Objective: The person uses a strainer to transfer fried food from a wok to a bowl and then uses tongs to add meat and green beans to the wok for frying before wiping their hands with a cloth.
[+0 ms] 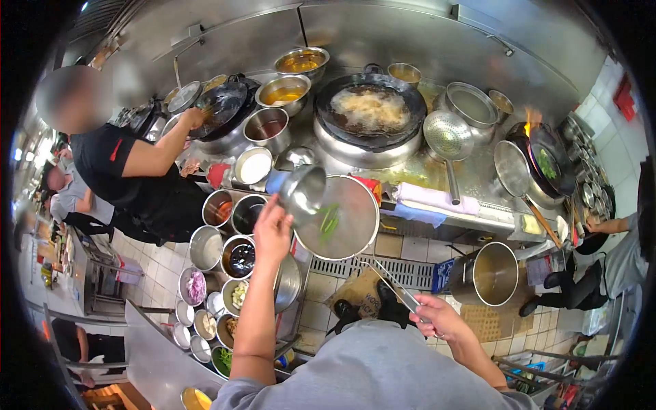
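Note:
My left hand [272, 229] grips a shiny metal bowl [305, 190] by its edge, tipped on its side. The bowl overlaps the rim of a wide round metal vessel [359, 232], where green vegetable pieces [329, 222] show below the bowl. My right hand [439, 318] is closed around long metal tongs [396, 283], whose two arms point up and left, spread at the tips. Just left of my left hand stand a pot of dark sauce [240, 260] and another dark-filled pot [249, 213].
A wok of bubbling oil [369, 109] sits on the range, with a perforated strainer [447, 137] to its right. Flames rise by another wok [547, 160]. A tall pot [495, 273] stands right. Co-workers [137, 157] work on both sides; ingredient bowls [197, 287] line the left.

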`<action>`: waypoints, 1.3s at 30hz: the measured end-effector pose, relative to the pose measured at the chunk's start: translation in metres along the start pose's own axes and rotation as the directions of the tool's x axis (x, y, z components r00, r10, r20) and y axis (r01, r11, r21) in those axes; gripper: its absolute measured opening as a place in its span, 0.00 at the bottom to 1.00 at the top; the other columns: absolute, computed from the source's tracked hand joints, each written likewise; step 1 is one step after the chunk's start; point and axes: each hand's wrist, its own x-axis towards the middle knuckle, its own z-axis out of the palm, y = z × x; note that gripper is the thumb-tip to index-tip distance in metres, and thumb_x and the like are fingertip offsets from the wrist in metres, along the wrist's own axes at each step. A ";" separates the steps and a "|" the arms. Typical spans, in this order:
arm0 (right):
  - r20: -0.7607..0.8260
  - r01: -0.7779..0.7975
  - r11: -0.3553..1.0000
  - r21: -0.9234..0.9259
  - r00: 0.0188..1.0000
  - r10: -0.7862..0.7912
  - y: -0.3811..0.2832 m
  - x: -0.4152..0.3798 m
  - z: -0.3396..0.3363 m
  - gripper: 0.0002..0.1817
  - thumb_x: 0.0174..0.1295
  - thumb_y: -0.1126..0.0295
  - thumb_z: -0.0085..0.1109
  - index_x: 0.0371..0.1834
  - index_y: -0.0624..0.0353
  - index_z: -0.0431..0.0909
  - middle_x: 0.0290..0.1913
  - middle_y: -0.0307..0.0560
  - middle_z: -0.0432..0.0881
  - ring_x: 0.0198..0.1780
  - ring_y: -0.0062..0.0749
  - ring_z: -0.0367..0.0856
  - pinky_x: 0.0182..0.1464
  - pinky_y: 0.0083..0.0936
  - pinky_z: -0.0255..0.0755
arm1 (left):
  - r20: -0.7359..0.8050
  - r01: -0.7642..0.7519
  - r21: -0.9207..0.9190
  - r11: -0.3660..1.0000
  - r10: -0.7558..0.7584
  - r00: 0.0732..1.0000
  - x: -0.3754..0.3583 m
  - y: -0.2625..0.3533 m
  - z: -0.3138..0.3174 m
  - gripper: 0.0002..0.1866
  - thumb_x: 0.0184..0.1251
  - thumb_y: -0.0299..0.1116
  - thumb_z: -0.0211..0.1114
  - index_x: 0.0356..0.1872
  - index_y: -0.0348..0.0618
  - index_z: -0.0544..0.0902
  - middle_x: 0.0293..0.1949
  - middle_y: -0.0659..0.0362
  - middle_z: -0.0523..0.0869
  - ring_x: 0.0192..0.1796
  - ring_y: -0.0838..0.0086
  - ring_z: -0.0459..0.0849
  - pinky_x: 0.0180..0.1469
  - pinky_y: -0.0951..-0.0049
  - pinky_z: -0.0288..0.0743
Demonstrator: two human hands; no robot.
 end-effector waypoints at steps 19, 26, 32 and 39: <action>0.088 0.347 0.937 0.022 0.933 -0.348 -0.289 0.209 -0.081 0.12 0.61 0.79 0.39 0.47 0.60 0.64 0.32 0.47 0.72 0.15 0.15 0.56 0.12 0.11 0.51 | -0.017 0.586 -0.770 0.253 -0.926 0.377 -0.188 0.031 0.036 0.10 0.63 0.31 0.54 0.24 0.48 0.65 0.14 0.66 0.66 0.16 0.81 0.66 0.21 0.78 0.68; 0.038 0.067 0.914 0.399 0.995 -0.090 -0.289 0.278 -0.110 0.10 0.65 0.69 0.39 0.41 0.65 0.65 0.28 0.52 0.74 0.17 0.19 0.61 0.15 0.15 0.58 | -0.033 0.628 -0.776 0.057 -0.998 0.051 -0.301 0.076 0.069 0.10 0.61 0.31 0.55 0.22 0.49 0.65 0.14 0.67 0.65 0.15 0.81 0.65 0.19 0.76 0.69; 0.443 0.035 0.909 0.415 0.865 -0.235 -0.221 0.243 -0.157 0.28 0.64 0.47 0.39 0.51 0.62 0.64 0.34 0.50 0.77 0.31 0.31 0.76 0.31 0.24 0.73 | -0.112 0.562 -0.825 0.068 -0.993 -0.044 -0.363 0.109 0.075 0.09 0.60 0.30 0.54 0.21 0.48 0.66 0.14 0.67 0.64 0.14 0.80 0.65 0.18 0.75 0.69; 0.270 -0.079 0.970 0.229 0.963 0.014 -0.315 0.310 -0.107 0.10 0.63 0.72 0.37 0.39 0.69 0.65 0.24 0.43 0.70 0.19 0.18 0.65 0.15 0.10 0.57 | 0.007 0.546 -0.837 -0.031 -0.999 -0.046 -0.388 0.125 0.052 0.07 0.60 0.30 0.54 0.24 0.49 0.67 0.15 0.66 0.68 0.15 0.80 0.68 0.18 0.76 0.70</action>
